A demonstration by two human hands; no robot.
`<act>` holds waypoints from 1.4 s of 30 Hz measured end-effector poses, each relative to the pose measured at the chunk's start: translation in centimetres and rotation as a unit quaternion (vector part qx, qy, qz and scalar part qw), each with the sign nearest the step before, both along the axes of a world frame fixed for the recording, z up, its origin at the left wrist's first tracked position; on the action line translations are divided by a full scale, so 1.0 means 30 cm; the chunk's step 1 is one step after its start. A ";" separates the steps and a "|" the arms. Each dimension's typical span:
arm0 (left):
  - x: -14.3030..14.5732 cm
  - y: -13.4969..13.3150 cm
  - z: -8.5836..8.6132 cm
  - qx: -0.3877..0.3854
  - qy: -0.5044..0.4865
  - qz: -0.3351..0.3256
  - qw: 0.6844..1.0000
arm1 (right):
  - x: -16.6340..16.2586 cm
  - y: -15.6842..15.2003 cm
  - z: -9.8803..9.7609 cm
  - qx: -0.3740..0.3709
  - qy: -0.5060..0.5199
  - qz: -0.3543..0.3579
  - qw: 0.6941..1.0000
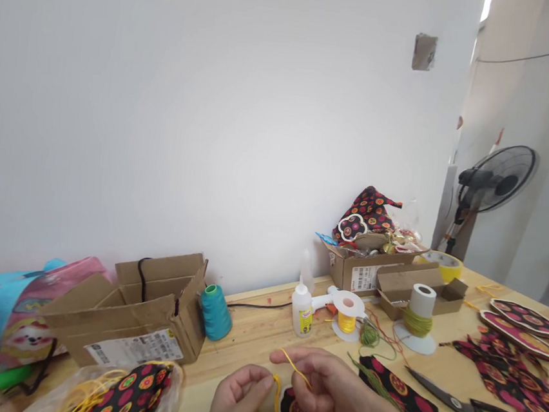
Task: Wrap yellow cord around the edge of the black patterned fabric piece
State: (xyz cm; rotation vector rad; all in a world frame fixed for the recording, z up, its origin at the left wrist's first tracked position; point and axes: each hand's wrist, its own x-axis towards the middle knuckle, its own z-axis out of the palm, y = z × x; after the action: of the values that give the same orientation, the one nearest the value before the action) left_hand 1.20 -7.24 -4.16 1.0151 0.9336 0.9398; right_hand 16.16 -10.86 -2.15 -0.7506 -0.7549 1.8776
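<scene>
My left hand (241, 400) pinches a yellow cord (276, 394) between thumb and fingertips, close to a small knot or loop. My right hand (329, 389) grips the same cord, which crosses its outstretched index finger and trails out below the palm. Under both hands lies a patterned dark fabric piece with a cream border (289, 411), partly covered by the right hand. Beside my right wrist are a strip of printed fabric (417, 411) and black-handled scissors (466, 409).
Behind the hands stand a glue bottle (302, 312), a yellow cord spool (346, 323) and a green cord spool (417, 322). An open carton (131, 328) and teal thread cone (216, 314) are left. Fabric pieces (526, 318) and yellow tape (449, 267) lie right.
</scene>
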 end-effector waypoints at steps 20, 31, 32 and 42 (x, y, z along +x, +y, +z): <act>0.011 -0.007 0.009 0.007 0.007 -0.028 1.000 | -0.039 0.007 -0.069 0.322 -0.537 -0.186 0.757; 0.014 -0.020 0.023 -0.001 -0.014 -0.025 1.000 | -0.019 0.030 -0.059 0.170 -0.330 -0.110 0.922; 0.017 -0.021 0.022 0.001 -0.022 -0.024 0.999 | -0.020 0.030 -0.065 0.184 -0.363 -0.112 0.906; 0.022 -0.004 -0.013 0.000 -0.017 0.007 1.000 | -0.006 0.021 -0.041 0.305 -0.535 -0.234 0.752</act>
State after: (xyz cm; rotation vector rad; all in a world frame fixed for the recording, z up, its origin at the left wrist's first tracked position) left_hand 1.86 -7.36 -4.54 0.9915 0.9141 0.9663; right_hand 15.99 -10.24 -3.38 -1.3994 -1.5897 0.5130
